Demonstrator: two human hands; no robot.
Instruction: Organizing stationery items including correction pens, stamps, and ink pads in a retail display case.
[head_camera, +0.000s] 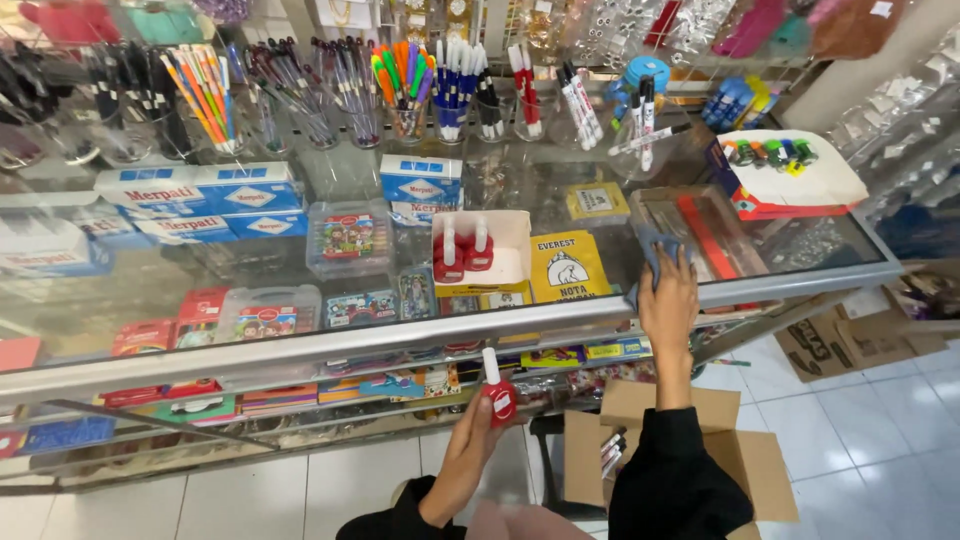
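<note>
Glass display counter (300, 350) stocked with stationery, pen cups along the back edge. Left hand (470, 445) below the counter front, fingers curled shut around a red glue bottle (498, 390) (white cap up). Right hand (668, 305) flat on the glass, fingers pressing a blue cloth (655, 250) down.

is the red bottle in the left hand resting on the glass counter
No, the left hand holds the red bottle in the air below the counter's metal edge, not on the glass.
</note>
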